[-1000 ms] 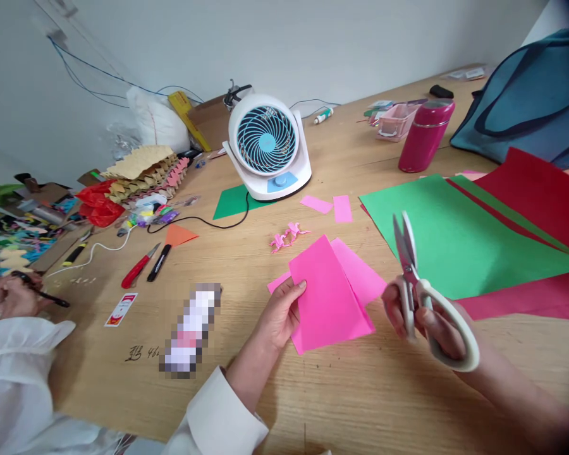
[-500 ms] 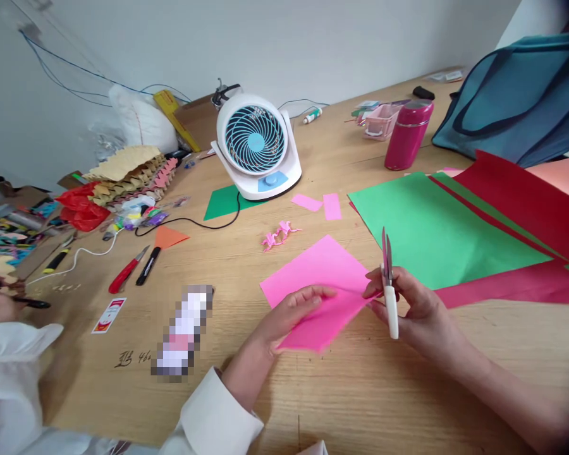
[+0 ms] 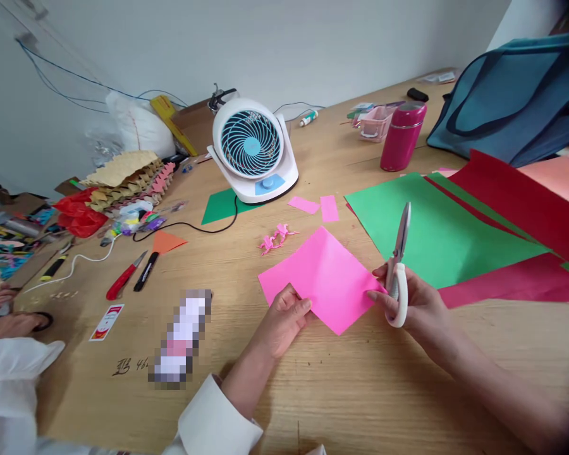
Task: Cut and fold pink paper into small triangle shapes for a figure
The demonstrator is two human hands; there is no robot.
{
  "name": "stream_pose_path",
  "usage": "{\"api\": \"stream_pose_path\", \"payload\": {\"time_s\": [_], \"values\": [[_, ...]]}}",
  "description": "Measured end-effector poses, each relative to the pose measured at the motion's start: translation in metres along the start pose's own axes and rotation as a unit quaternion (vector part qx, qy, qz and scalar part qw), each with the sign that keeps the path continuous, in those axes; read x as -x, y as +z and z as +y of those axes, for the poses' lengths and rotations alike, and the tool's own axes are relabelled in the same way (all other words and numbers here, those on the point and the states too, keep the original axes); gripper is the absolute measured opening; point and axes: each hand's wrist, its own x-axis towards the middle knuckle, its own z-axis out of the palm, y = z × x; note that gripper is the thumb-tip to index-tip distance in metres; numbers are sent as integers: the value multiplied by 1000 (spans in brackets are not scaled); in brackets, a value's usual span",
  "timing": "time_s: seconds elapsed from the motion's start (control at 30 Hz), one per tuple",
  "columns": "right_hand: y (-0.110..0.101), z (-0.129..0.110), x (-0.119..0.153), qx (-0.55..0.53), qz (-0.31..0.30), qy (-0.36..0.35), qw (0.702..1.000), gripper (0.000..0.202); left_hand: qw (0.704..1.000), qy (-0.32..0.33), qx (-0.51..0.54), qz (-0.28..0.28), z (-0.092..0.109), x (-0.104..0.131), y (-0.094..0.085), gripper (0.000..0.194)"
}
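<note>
A sheet of pink paper (image 3: 329, 278) is stretched between my two hands above the table. My left hand (image 3: 285, 321) pinches its near edge between thumb and fingers. At the paper's right corner my right hand (image 3: 420, 300) grips with thumb and fingertips, and the same hand carries a pair of white-handled scissors (image 3: 399, 284). The scissors' blades point up and away, apart from the paper, and look closed together. Just beyond the sheet lie small cut-out pink paper shapes (image 3: 277, 238). Two pink paper rectangles (image 3: 329, 208) rest farther back.
Large green paper (image 3: 436, 221) and red paper (image 3: 507, 196) lie at right, below a magenta flask (image 3: 403, 136) and blue bag (image 3: 507, 101). A fan (image 3: 253, 148) stands behind. At left are a red knife (image 3: 123, 278), a blurred-out object (image 3: 180, 338) and another person's hand (image 3: 14, 325).
The pink paper, folded over before, is now opened out flatter. My left hand has turned its thumb onto the near edge. The scissors have tilted and shifted slightly right.
</note>
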Motion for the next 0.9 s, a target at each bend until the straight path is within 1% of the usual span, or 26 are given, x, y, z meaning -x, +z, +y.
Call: {"api": "stream_pose_path", "payload": {"time_s": [0.1, 0.27, 0.37, 0.5, 0.53, 0.6, 0.7, 0.77, 0.83, 0.9], "values": [[5, 1, 4, 12, -23, -8, 1000, 41, 998, 9, 24, 64, -8, -1, 4, 23], [9, 4, 8, 27, -40, -32, 998, 40, 993, 22, 36, 113, -14, -4, 8, 19], [9, 5, 10, 26, -62, -46, 997, 37, 989, 24, 56, 138, -13, -5, 8, 20], [3, -1, 13, 45, -107, -29, 993, 33, 976, 36, 105, 188, -4, -9, 3, 19], [1, -2, 14, 47, -127, -20, 991, 29, 971, 43, 121, 202, -1, -10, 1, 20], [-3, -4, 15, 40, -197, 0, 980, 28, 962, 46, 150, 225, 6, -13, -4, 23], [-7, -3, 17, 1, -320, 42, 946, 41, 949, 31, 188, 249, 14, -17, -10, 29], [-8, -3, 19, -27, -385, 70, 920, 47, 942, 33, 209, 259, 18, -18, -13, 32], [-7, -3, 20, -46, -427, 88, 899, 52, 938, 33, 224, 262, 20, -18, -14, 33], [-6, -4, 21, -54, -443, 99, 889, 54, 937, 30, 233, 260, 20, -18, -15, 34]]}}
